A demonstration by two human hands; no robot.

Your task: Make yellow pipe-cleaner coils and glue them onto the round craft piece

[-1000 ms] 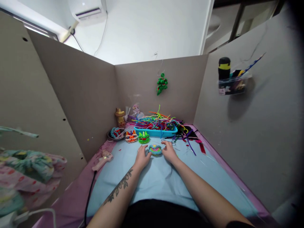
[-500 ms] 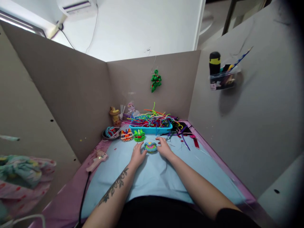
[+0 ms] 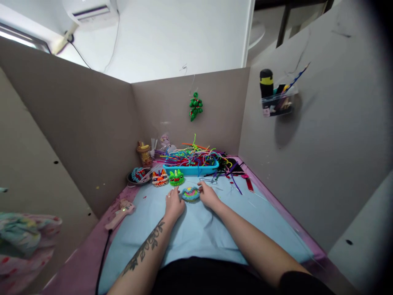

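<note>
A round blue fuzzy pipe-cleaner piece with yellow, green and pink in its middle lies on the light blue cloth. My left hand, a ring on one finger, rests at its left side, thumb near its edge and fingers apart. At its right edge is my right hand, fingers loosely bent and reaching its rim; whether they touch it is hard to tell. Just behind stand a green pipe-cleaner animal head and an orange and white one.
A blue tray heaped with colourful pipe cleaners stands at the back. Scissors lie before it. At left are a dark bowl, a lidded cup and a corded pink glue gun. Grey panels enclose the table; a clear bin hangs right.
The view has shifted slightly, so the scene sits further left. Both hands stay beside the blue piece; my left fingers are less spread, and my right fingers are nearer its edge.
</note>
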